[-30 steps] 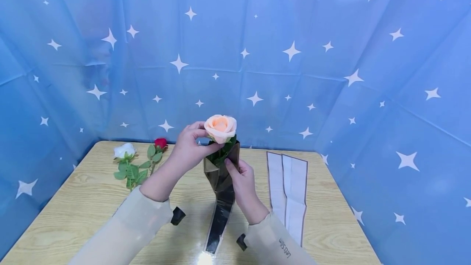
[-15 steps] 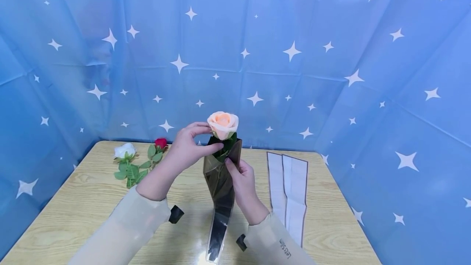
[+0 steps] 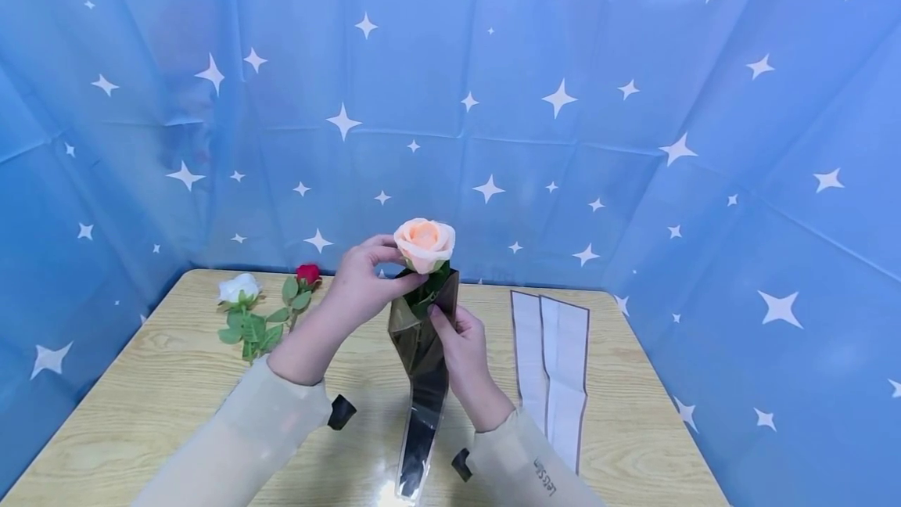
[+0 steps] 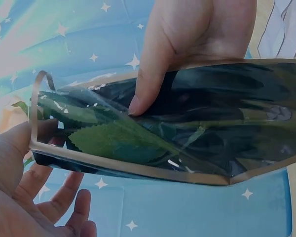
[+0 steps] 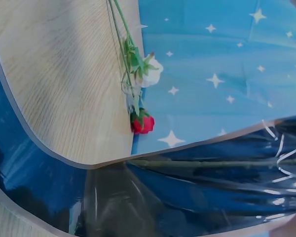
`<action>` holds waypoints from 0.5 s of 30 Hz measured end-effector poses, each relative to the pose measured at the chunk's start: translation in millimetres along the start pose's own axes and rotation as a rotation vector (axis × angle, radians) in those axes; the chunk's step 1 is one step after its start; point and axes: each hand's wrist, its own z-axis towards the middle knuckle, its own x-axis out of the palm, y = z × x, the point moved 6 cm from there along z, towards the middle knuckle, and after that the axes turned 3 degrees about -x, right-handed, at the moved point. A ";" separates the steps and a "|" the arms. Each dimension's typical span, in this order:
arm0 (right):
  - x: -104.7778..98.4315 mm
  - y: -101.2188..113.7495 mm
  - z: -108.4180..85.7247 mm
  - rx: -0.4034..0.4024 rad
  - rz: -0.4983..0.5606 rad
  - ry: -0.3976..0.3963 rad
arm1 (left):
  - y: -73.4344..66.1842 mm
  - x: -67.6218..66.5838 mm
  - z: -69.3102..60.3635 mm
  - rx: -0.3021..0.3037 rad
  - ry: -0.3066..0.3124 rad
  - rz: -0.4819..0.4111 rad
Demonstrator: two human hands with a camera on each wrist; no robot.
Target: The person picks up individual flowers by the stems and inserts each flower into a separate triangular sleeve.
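A peach artificial rose (image 3: 425, 245) stands upright in a dark flower sleeve (image 3: 422, 350) with a clear front and brown edging. Its bloom rises above the sleeve's mouth; green leaves (image 4: 113, 140) and the stem show through the film. My left hand (image 3: 359, 280) holds the rose just under the bloom, thumb in front and fingers behind. Lower down, my right hand (image 3: 466, 346) pinches the sleeve's right edge, its thumb on the front. In the right wrist view the sleeve's tail (image 5: 44, 173) bends across the wooden table, and only a sliver of the right hand shows.
To the left on the wooden table (image 3: 176, 390) lie a white rose (image 3: 239, 288) and a red rose (image 3: 307, 274) with leafy stems. Two white sleeves with dark edging (image 3: 563, 366) lie at the right. A blue star-patterned curtain (image 3: 450, 147) surrounds the table's back and sides.
The rose and sleeve rose slightly, then sank a little again, while the sleeve's lower end shifted toward me. Both hands keep their hold.
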 end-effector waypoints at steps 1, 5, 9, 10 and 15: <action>0.3 -0.3 0.3 0.000 -0.003 0.001 | -0.2 0.6 -0.1 -0.004 0.001 0.001; -0.1 -0.9 0.8 0.003 -0.015 0.009 | -1.3 1.3 -0.6 -0.003 -0.005 0.021; -2.1 0.0 0.4 0.008 -0.011 0.023 | -0.5 -0.9 -2.3 0.004 0.004 0.016; -3.0 0.4 0.5 0.008 -0.012 0.023 | -0.1 -1.9 -3.0 0.008 0.009 0.001; -7.5 2.0 1.9 0.014 -0.022 0.006 | -7.5 -9.9 -8.9 0.169 0.007 -0.101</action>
